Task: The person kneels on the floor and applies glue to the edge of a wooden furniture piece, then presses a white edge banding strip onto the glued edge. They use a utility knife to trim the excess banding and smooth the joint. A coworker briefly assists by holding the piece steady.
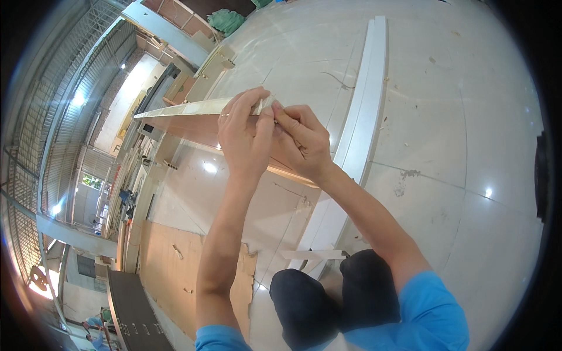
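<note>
A large flat panel stands on edge in front of me, with a brown face and a pale strip along its upper edge. At its near corner, my left hand is closed over this edge, fingers on the far side and thumb on the near side. Right beside it, my right hand is closed in a pinch at the same corner. A small whitish end shows between the hands. What the right fingertips hold is mostly hidden. Both forearms reach up from below, over my bent knees.
Long white boards lie on the tiled floor to the right, with a short white offcut near my knees. A torn-edged brown sheet lies at left, near a dark curved panel. A green bag sits far back.
</note>
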